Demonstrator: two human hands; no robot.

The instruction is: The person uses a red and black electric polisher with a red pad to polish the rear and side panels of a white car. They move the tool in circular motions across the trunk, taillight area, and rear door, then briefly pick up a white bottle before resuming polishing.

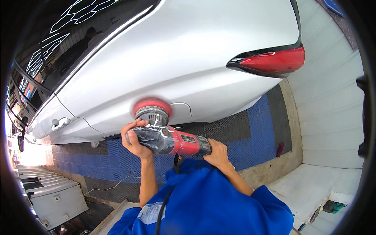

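Two hands hold a red and black polisher (172,141) against the silver car (188,58), its red pad (152,105) pressed flat on the rear side panel just left of the fuel flap (183,109). The left hand (135,141) is clenched around the black front end of the tool. The right hand (216,153) grasps the rear of the body, near the person's blue shirt (207,203). A black cord (166,199) runs down the shirt. To the right sits the red tail light (276,60); blue floor tiles (250,133) lie under the car.
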